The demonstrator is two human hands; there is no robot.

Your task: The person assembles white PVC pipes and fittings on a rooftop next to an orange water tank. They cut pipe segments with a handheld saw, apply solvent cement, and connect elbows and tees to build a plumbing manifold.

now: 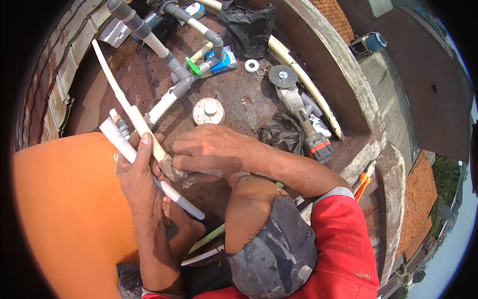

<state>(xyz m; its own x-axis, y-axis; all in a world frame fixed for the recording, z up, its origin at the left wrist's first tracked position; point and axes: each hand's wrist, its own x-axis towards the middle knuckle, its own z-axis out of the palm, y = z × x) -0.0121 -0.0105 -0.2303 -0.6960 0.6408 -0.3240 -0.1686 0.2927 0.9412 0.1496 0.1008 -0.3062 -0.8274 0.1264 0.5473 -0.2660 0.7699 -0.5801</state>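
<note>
My left hand is closed around a long cream pipe, its thumb along the side. A white pipe with a grey end crosses beneath that hand, slanting down toward my bare foot. At the cream pipe's lower end, my right hand is closed with fingers curled on a thin, crumpled grey-brown piece wrapped around the end. Its material is unclear. Just beyond my right hand stands a round tin with a white cap. My knee, in torn dark cloth, rises below.
Behind is a pipe assembly with a green-handled valve. An angle grinder lies right, near a black plastic bag and a white tape roll. Orange-handled pliers rest by the ledge. A large orange surface fills the left.
</note>
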